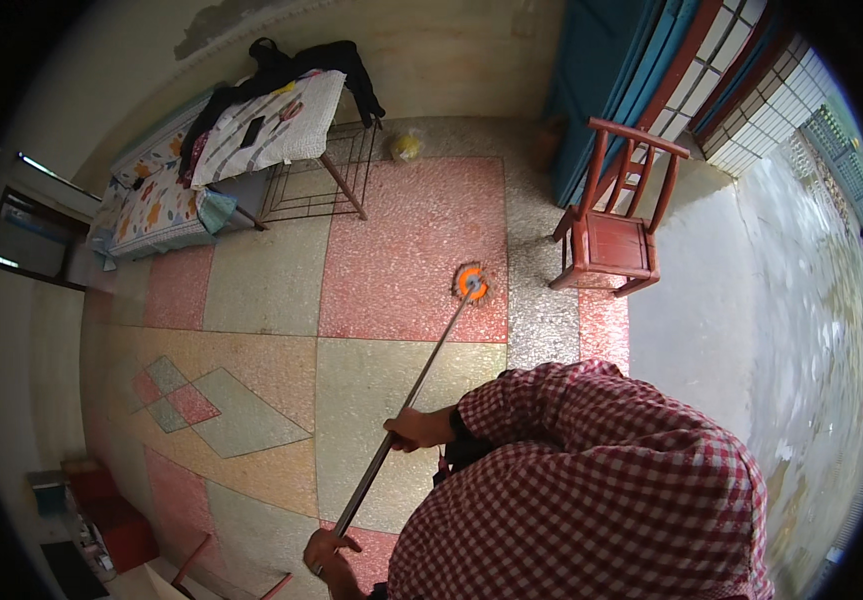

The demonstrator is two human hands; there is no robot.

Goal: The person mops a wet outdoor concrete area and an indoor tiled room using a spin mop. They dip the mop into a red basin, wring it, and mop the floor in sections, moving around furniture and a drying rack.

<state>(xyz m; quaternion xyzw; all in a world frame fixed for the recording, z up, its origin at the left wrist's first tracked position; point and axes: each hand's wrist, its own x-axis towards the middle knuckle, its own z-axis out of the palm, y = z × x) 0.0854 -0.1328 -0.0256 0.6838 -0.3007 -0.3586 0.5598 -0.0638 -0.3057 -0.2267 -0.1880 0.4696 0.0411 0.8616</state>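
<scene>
A spin mop with a long metal handle (428,363) slants across the floor in front of me. Its round orange head (471,283), ringed by a dark fringe, rests on a pink floor panel. My right hand (418,430) grips the handle partway down, a dark band around its wrist. Nearer the handle's top end, at the bottom of the picture, my left hand (332,559) is wrapped around it. A red-and-white checked sleeve (529,397) covers my right arm.
A red wooden chair (615,240) stands by the blue door (604,82). A cloth-covered table (274,127) holds dark clothing (341,60) and a phone (253,131). Behind it is a flower-patterned sofa (153,210). A yellowish bag (406,147) lies near the wall. Red furniture (120,517) stands lower left.
</scene>
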